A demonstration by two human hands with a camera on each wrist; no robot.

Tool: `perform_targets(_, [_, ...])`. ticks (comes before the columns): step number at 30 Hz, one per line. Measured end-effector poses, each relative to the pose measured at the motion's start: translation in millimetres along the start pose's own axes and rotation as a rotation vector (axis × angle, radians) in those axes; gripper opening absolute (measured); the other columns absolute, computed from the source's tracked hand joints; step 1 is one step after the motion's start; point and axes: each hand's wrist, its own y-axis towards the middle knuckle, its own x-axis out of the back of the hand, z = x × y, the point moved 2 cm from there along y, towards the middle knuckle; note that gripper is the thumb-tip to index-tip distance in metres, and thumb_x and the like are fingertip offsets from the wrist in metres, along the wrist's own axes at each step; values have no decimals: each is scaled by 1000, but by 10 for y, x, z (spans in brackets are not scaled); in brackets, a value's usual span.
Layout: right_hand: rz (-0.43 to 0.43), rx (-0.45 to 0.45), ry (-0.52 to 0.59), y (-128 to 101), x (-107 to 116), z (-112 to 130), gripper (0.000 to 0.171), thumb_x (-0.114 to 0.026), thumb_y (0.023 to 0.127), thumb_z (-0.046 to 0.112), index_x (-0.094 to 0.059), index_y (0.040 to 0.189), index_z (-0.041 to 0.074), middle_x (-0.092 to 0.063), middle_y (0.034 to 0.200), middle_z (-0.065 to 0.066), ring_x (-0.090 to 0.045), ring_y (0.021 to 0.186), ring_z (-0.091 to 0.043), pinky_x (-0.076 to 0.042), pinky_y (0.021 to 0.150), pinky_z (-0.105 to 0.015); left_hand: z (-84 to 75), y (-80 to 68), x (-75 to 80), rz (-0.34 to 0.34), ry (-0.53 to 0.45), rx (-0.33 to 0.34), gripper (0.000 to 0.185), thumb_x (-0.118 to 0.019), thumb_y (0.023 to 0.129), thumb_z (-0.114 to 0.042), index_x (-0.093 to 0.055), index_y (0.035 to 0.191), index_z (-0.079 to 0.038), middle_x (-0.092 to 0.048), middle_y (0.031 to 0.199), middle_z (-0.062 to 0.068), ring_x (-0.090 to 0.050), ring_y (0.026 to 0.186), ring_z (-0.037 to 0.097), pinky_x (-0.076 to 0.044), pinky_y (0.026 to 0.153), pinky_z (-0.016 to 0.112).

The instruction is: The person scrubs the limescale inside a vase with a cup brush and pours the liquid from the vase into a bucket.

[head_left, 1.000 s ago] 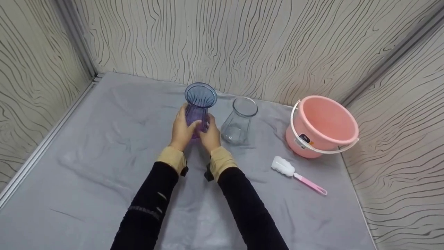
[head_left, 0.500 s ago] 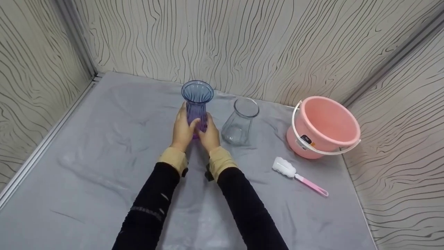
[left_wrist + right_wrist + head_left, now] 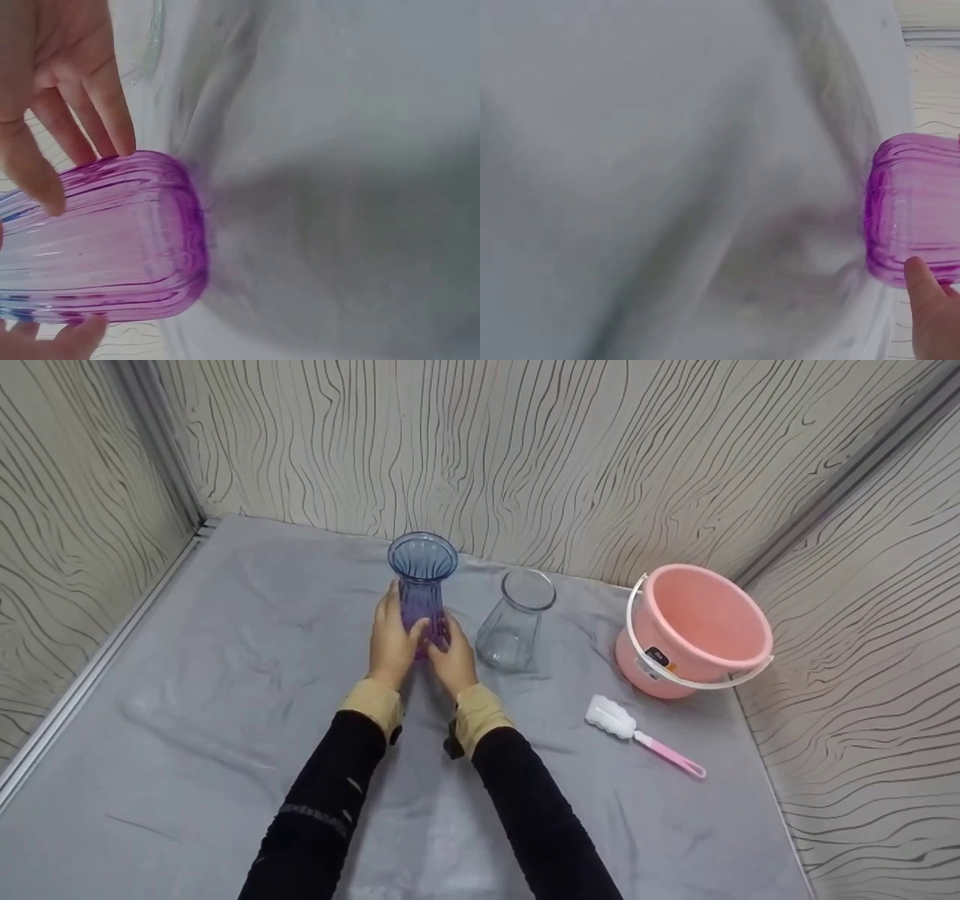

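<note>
A ribbed vase (image 3: pixel 421 577), blue at its flared rim and purple below, stands upright on the grey cloth (image 3: pixel 225 660) near the back wall. My left hand (image 3: pixel 397 622) wraps its lower body from the left. My right hand (image 3: pixel 448 649) holds it low on the right, thumb across the front. In the left wrist view the purple base (image 3: pixel 135 236) touches the cloth, with the right hand's fingers (image 3: pixel 90 105) above it and a left fingertip (image 3: pixel 64 341) below. The right wrist view shows the base (image 3: pixel 919 210) and one fingertip (image 3: pixel 928 304).
A clear glass vase (image 3: pixel 516 619) stands just right of the purple one. A pink bucket (image 3: pixel 694 630) with a white handle sits at the back right. A sponge brush (image 3: pixel 637 733) with a pink handle lies in front of it. Patterned walls close in three sides.
The vase has shifted slightly to the left with both hands still on it. My right hand has slid a little lower on its body.
</note>
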Motion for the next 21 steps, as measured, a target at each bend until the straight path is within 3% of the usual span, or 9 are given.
perform_targets(8, [60, -23, -35, -129, 135, -98, 54, -62, 95, 2, -45, 146, -6, -54, 141, -29, -61, 121, -41, -52, 102, -42, 140, -132, -18, -5, 80, 31, 76, -72, 94, -10, -30, 157, 0, -45, 137, 31, -48, 129, 44, -39, 111, 51])
perform_targets(15, [217, 42, -175, -263, 405, -185, 33, -60, 98, 2, -61, 130, -7, -68, 121, -22, -65, 113, -33, -52, 99, -40, 247, -218, 73, 10, 193, 89, 53, -69, 98, -17, -48, 142, 3, -54, 131, 26, -57, 121, 40, -45, 106, 49])
perform_targets(21, [248, 25, -301, -342, 715, -304, 27, -61, 99, 9, -66, 122, -4, -72, 108, -16, -68, 101, -30, -55, 93, -40, 251, -240, 102, 51, 290, 67, 41, -65, 100, -17, -54, 133, 3, -59, 125, 23, -62, 112, 39, -52, 95, 49])
